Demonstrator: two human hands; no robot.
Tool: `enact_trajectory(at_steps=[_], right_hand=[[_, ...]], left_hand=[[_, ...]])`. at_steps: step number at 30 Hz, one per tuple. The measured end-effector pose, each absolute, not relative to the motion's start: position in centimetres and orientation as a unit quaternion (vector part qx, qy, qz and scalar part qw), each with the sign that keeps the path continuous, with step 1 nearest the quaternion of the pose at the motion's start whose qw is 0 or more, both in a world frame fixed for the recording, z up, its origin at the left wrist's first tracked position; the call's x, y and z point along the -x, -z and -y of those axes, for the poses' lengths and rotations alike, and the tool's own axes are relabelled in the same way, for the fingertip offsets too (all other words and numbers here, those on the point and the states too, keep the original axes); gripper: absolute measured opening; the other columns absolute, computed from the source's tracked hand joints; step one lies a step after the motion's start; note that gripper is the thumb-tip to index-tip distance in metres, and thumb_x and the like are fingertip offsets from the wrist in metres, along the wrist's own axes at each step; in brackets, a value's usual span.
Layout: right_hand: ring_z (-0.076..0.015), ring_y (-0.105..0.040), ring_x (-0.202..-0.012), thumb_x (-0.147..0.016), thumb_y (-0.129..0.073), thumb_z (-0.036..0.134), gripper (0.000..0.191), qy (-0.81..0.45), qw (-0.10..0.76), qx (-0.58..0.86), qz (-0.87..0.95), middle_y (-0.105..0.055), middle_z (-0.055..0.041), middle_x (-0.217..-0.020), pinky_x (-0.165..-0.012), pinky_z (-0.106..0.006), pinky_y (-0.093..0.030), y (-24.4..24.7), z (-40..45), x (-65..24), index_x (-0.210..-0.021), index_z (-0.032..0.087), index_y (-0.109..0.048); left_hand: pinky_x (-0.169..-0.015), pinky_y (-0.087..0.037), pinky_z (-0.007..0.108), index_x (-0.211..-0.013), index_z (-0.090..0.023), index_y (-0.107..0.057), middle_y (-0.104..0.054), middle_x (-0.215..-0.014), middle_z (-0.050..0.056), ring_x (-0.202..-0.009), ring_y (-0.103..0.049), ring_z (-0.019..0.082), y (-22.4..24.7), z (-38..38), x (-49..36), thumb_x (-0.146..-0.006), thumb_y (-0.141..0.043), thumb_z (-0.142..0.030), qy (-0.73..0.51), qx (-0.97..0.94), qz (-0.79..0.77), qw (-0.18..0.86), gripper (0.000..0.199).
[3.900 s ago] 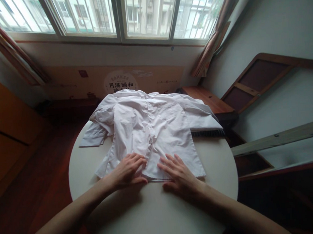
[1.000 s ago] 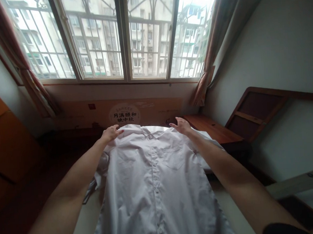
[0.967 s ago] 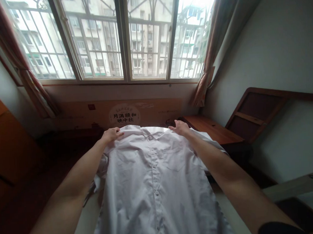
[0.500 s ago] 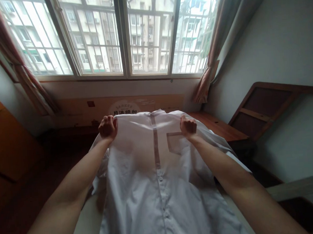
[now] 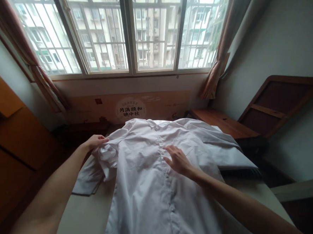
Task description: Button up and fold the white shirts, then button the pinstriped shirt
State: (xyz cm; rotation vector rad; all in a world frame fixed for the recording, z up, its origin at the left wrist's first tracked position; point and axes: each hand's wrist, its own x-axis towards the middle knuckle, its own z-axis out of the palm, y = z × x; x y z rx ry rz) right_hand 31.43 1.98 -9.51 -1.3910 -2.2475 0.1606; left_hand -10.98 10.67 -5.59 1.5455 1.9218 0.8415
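Observation:
A white button-up shirt (image 5: 143, 167) lies front side up, its collar (image 5: 153, 124) at the far end and its button strip running down the middle. At the shoulder of the left sleeve, my left hand (image 5: 97, 141) has its fingers closed on the fabric edge. That sleeve is bunched and folded below the hand. My right hand (image 5: 177, 160) hovers over or lightly touches the chest beside the buttons, fingers apart and holding nothing. The right sleeve (image 5: 224, 148) spreads out to the right.
The shirt lies on a pale tabletop (image 5: 80, 217). Behind it stand a printed cardboard panel (image 5: 92, 114) and a barred window (image 5: 154, 36) with curtains. A reddish wooden surface (image 5: 223, 123) is at the back right, an orange cabinet (image 5: 17, 136) at the left.
Both hands gripped the raised shirt at its shoulders; now it lies lower and flatter. My right hand has let go and moved toward the middle. My left hand has moved left to the sleeve.

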Motion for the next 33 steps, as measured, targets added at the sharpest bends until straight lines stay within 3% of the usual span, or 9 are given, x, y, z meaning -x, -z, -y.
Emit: enact_trajectory(at_steps=[5,10,14,16,19,22,26,30,33], right_hand=[[-0.0242,-0.058,-0.095,-0.075,-0.064,0.027,0.030,-0.321,0.335,0.449,0.764,-0.062,-0.0085,-0.102,-0.083,-0.039,-0.045,9.9,0.0,-26.7,-0.103,0.020,-0.063],[-0.0191,-0.060,-0.084,-0.063,-0.076,0.037,0.037,-0.649,0.393,0.342,0.555,-0.065,-0.0055,-0.092,-0.079,-0.033,-0.046,8.6,0.0,-18.6,-0.093,0.018,-0.064],[-0.0131,-0.059,-0.075,-0.074,-0.060,0.057,0.041,-0.820,0.393,0.242,0.338,-0.063,-0.0026,-0.080,-0.073,-0.026,-0.046,6.4,-1.8,-13.7,-0.080,0.016,-0.060],[-0.0139,-0.059,-0.073,-0.082,-0.046,0.061,0.047,-0.862,0.378,0.192,0.280,-0.063,-0.0032,-0.075,-0.070,-0.026,-0.048,5.3,-3.1,-12.7,-0.078,0.016,-0.059],[-0.0147,-0.060,-0.072,-0.090,-0.043,0.041,0.032,-0.873,0.398,0.182,0.214,-0.064,-0.0032,-0.070,-0.071,-0.026,-0.050,3.8,-4.8,-12.5,-0.084,0.015,-0.059],[-0.0165,-0.063,-0.078,-0.088,-0.043,0.026,0.021,-0.856,0.456,0.184,0.162,-0.067,-0.0054,-0.076,-0.076,-0.027,-0.051,2.8,-5.4,-13.0,-0.092,0.012,-0.058],[-0.0215,-0.063,-0.093,-0.088,-0.041,0.034,0.034,-0.857,0.477,0.088,0.173,-0.069,-0.0110,-0.090,-0.082,-0.033,-0.052,2.2,-4.9,-13.8,-0.103,0.007,-0.057],[-0.0196,-0.064,-0.085,-0.087,-0.041,0.024,0.025,-0.856,0.481,0.106,0.156,-0.069,-0.0081,-0.086,-0.078,-0.032,-0.054,2.4,-4.6,-13.9,-0.100,0.010,-0.057],[-0.0170,-0.064,-0.075,-0.087,-0.042,0.019,0.016,-0.851,0.465,0.179,0.164,-0.066,-0.0056,-0.079,-0.071,-0.030,-0.055,3.7,-4.6,-13.8,-0.093,0.014,-0.056]], left_hand=[[-0.050,-0.042,0.023,-0.059,-0.019,-0.057,-0.059,-0.058,0.001,-0.056,-0.054,0.014,4.0,-10.7,10.2,-0.057,-0.066,-0.043,-0.322,-0.620,-0.692,0.181,0.026],[-0.057,-0.044,0.024,-0.075,-0.016,-0.058,-0.060,-0.069,0.003,-0.062,-0.054,0.015,2.6,-9.5,7.5,-0.072,-0.054,-0.041,-0.444,-0.574,-0.683,0.085,0.026],[-0.066,-0.045,0.026,-0.083,-0.016,-0.059,-0.061,-0.077,0.004,-0.068,-0.055,0.015,1.3,-5.5,3.2,-0.078,-0.054,-0.043,-0.520,-0.624,-0.584,0.014,0.028],[-0.069,-0.045,0.027,-0.076,-0.017,-0.061,-0.061,-0.074,0.004,-0.069,-0.054,0.016,1.4,-3.0,0.9,-0.077,-0.057,-0.044,-0.473,-0.699,-0.534,0.051,0.027],[-0.066,-0.045,0.028,-0.071,-0.019,-0.063,-0.061,-0.071,0.004,-0.067,-0.054,0.016,2.8,0.4,-1.4,-0.075,-0.060,-0.047,-0.433,-0.728,-0.496,0.191,0.029],[-0.053,-0.043,0.027,-0.066,-0.018,-0.063,-0.060,-0.063,0.005,-0.056,-0.053,0.015,4.7,2.6,-2.1,-0.076,-0.052,-0.062,-0.452,-0.595,-0.517,0.418,0.046],[-0.048,-0.046,0.027,-0.087,-0.014,-0.067,-0.068,-0.081,0.012,-0.056,-0.058,0.016,5.6,3.1,-1.8,-0.076,-0.034,-0.075,-0.415,-0.397,-0.467,0.673,0.070],[-0.051,-0.051,0.026,-0.090,-0.017,-0.064,-0.068,-0.074,0.008,-0.060,-0.062,0.016,5.0,0.8,0.3,-0.081,-0.031,-0.070,-0.624,-0.283,-0.475,0.552,0.063],[-0.062,-0.055,0.032,-0.102,-0.017,-0.059,-0.068,-0.078,0.007,-0.079,-0.066,0.021,4.1,-2.0,3.8,-0.088,-0.022,-0.062,-0.713,-0.240,-0.485,0.445,0.060]])
